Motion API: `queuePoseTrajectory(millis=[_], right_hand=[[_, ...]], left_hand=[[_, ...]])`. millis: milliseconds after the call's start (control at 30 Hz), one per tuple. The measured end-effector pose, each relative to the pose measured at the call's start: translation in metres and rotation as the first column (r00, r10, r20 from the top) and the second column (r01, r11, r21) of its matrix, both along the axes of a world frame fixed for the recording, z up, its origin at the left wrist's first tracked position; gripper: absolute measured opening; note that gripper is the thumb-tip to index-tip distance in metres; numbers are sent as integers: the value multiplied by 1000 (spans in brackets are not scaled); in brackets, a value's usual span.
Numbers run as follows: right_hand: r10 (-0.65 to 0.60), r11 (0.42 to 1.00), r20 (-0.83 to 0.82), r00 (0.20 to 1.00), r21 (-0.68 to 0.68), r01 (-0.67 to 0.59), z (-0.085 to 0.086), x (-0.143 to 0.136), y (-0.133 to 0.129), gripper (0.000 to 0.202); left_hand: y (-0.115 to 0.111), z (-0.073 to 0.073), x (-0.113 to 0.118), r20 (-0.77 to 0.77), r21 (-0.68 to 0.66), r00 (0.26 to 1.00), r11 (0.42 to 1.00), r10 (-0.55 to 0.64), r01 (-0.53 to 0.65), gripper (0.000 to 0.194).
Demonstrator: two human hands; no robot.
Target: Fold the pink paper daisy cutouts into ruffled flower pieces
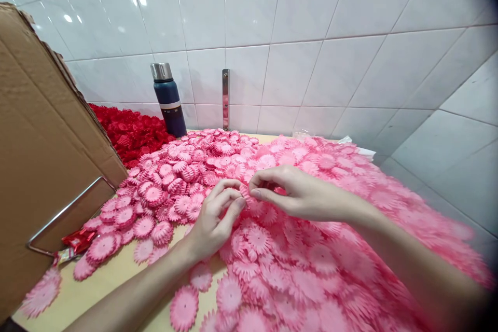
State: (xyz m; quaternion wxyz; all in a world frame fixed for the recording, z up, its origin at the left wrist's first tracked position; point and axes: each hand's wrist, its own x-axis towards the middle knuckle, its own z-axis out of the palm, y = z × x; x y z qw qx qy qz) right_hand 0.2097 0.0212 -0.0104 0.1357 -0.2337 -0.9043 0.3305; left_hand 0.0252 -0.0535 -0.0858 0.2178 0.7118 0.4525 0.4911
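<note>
Many pink scalloped flower discs (259,238) cover the yellowish table (116,280), thickest in the middle and to the right. My left hand (218,212) is over the pile near the centre, thumb and fingers pinched at the edge of a pink disc (246,198). Facing it from the right, my right hand (291,192) has its thumb and forefinger brought together beside the same disc. Whatever lies between the right fingertips is too small to make out. The two sets of fingertips are close together.
A dark blue bottle (170,101) stands at the back by the tiled wall (249,78). Red discs (134,132) are heaped left of it. A cardboard box (50,155) rises at the left, with a metal wire frame (66,215) and a red wrapper (79,239) beside it.
</note>
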Motion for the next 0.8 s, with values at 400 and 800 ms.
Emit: queuePoseTrajectory(millis=[400,800], right_hand=[[22,1000,-13,1000,-20,-22,-2,-3,-4,25],[-229,946,-13,973,234,225,2,23,21,24]], left_hand=[[-1,0,1,3,-3,1000,1000,27,-27,18],[-1,1,0,7,27,998,997,66,-66,23]])
